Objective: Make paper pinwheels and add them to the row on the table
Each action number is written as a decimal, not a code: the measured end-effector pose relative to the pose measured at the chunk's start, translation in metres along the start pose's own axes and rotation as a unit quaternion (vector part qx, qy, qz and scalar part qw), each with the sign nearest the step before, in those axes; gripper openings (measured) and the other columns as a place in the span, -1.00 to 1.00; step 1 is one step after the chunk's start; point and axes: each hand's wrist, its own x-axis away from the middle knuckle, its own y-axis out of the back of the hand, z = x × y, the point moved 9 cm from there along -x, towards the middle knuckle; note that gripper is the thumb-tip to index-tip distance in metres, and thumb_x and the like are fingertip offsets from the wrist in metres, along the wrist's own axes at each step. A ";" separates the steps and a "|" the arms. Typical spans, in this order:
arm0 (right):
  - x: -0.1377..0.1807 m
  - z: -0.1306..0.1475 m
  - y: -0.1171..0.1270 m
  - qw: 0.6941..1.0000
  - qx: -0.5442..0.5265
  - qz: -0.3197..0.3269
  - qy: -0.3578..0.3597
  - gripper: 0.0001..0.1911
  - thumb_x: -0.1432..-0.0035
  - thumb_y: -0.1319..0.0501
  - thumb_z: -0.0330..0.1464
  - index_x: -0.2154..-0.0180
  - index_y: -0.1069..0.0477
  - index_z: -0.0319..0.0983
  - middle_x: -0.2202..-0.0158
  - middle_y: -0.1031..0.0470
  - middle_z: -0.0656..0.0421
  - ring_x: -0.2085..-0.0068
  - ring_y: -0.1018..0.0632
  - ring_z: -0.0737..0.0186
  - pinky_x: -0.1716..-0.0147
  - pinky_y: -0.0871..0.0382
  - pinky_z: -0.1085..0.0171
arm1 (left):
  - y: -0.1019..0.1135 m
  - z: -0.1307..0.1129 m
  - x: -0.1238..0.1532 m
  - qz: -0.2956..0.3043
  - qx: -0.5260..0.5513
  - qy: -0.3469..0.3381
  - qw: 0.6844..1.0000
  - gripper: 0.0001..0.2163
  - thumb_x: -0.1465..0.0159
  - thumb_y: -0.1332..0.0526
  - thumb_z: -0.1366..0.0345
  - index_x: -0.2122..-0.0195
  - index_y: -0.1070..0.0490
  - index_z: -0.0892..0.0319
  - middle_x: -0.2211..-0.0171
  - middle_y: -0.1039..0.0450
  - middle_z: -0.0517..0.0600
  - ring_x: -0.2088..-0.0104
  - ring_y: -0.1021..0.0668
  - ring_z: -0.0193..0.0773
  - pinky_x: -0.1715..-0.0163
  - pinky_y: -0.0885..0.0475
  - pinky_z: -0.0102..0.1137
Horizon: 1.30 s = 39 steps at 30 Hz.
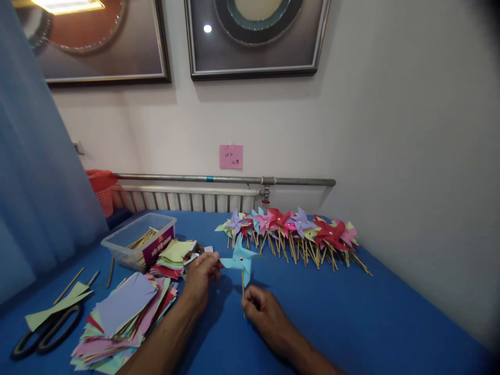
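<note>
A light-blue paper pinwheel (237,259) with a shiny pin at its centre stands upright on a thin wooden stick. My right hand (267,315) is closed around the lower part of that stick. At the tip of the left blade, my left hand (202,276) has its fingers pinched together on the paper. Just behind that hand lies a small dark container (199,251), partly hidden, its contents too small to make out. Beside my left forearm rests a stack of coloured paper sheets (127,304).
Many finished-looking pinwheels (289,226) lie heaped at the back right. On the left are a clear plastic box (117,250) of sticks, green paper pieces (177,252) and black-handled scissors (58,328). A pipe (234,180) runs along the wall behind the blue table (351,323).
</note>
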 end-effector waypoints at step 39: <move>0.000 -0.003 0.002 1.000 -0.005 0.001 0.007 -0.84 -0.18 -0.12 -0.34 0.46 -0.26 -0.19 0.55 -0.22 0.33 0.50 -0.23 0.35 0.46 -0.11 0.34 | -0.042 0.022 0.022 0.129 -0.111 0.043 0.984 -0.76 0.07 -0.37 0.14 0.61 -0.44 0.21 0.62 -0.44 -0.01 0.62 -0.34 -0.36 0.53 -0.19 -0.42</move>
